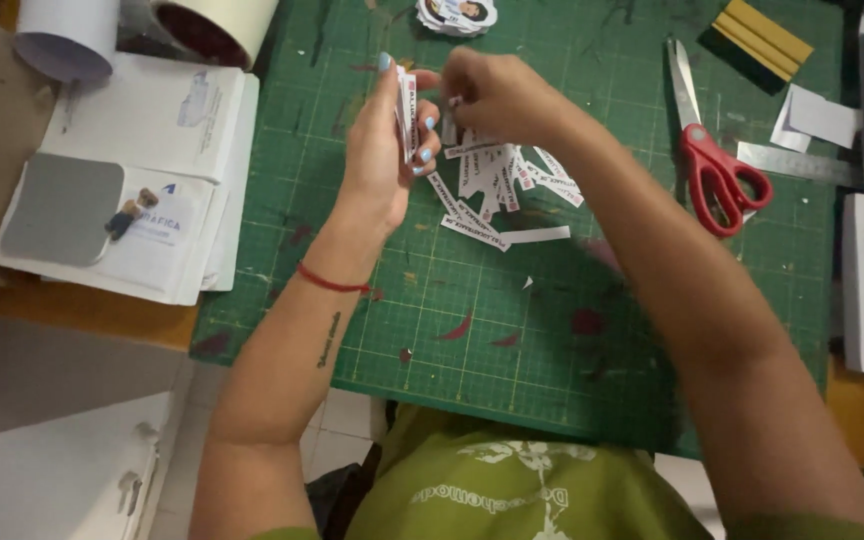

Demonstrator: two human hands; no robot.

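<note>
Far left: paper rolls (pixel 142 30) and grey pad (pixel 60 208) lying on white sheets, off mat

Left hand (pixel 384 150) clamping small stack of label strips (pixel 407 110) upright, thumb and fingers closed on edges

Right hand (pixel 497 95) pinching one strip at fingertips, touching stack top

Advising: squaring edges before adding strip, keeping print facing one way, gripping lightly to avoid creasing

Loose strips (pixel 497 190) lying fanned on green cutting mat (pixel 512 330) just below hands; narrow, white, dark print, red end marks

Red-handled scissors (pixel 714 165) resting right, well apart; steel ruler (pixel 797 163) beyond
</note>
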